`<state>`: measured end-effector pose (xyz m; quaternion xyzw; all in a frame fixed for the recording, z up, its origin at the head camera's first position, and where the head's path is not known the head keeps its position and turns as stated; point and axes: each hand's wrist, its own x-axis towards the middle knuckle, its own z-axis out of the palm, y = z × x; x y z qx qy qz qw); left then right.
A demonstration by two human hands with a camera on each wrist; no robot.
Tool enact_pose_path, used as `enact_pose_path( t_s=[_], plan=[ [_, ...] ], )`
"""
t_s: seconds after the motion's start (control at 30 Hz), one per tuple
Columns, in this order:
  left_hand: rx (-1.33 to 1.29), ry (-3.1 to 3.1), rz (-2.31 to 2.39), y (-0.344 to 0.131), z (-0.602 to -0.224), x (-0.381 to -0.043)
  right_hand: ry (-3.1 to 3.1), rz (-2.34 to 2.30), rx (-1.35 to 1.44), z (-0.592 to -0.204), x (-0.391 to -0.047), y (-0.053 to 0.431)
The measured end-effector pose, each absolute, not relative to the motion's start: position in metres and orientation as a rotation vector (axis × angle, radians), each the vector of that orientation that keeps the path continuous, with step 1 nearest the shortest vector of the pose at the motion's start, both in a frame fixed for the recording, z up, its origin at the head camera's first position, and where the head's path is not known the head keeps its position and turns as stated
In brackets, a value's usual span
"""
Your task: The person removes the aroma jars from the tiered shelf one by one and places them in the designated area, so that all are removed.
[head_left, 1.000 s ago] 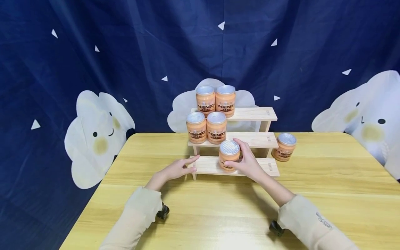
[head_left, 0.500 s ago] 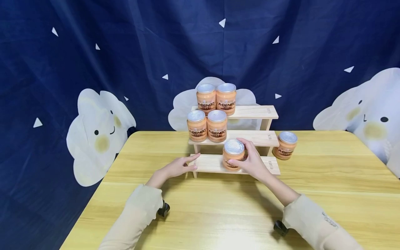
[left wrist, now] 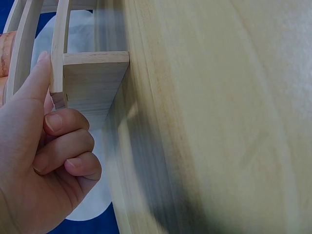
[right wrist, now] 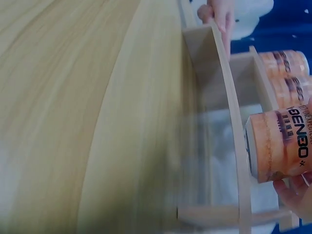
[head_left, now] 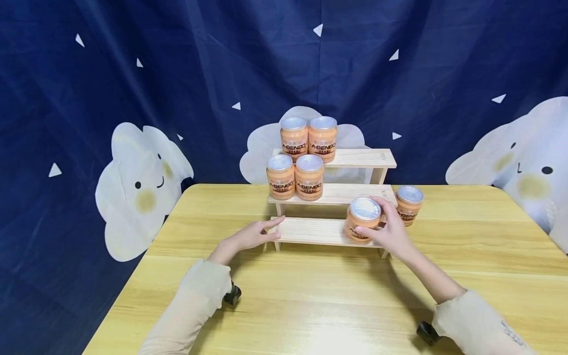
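A three-step wooden display stand stands on the table. My right hand grips an orange jar with a silver lid, thumb in front and fingers behind. This jar is at the right part of the lowest step; whether its base touches the board cannot be told. My left hand holds the left end of the lowest step, and the left wrist view shows its lower fingers curled. Two like jars sit side by side at the left of the middle step, and two more on the top step.
One more orange jar stands on the wooden table just right of the stand, partly behind my right hand. A dark blue curtain with white cloud prints hangs behind the table.
My right hand has moved the jar rightward along the lowest step, from near its middle toward its right end. The left hand stays at the step's left end.
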<state>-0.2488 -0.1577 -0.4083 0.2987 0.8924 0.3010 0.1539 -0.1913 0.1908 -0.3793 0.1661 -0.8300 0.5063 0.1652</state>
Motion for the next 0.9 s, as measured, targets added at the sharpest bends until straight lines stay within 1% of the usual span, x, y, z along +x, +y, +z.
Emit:
enact_pose_path(
  t_s=[0.17,0.37,0.53,0.9],
  plan=[
    [0.859,2.564,0.862,-0.158,-0.408,-0.248,-2.293,1.427,0.467,-0.375,-0.185,0.214],
    [0.853,2.569,0.856,-0.158,-0.407,-0.247,-2.313,1.373,0.34,-0.373,-0.179,0.247],
    [0.847,2.566,0.844,-0.157,-0.406,-0.247,-2.286,1.333,0.294,-0.374,-0.178,0.274],
    [0.841,2.559,0.851,-0.157,-0.406,-0.248,-2.355,1.22,0.256,-0.387,-0.187,0.324]
  ],
)
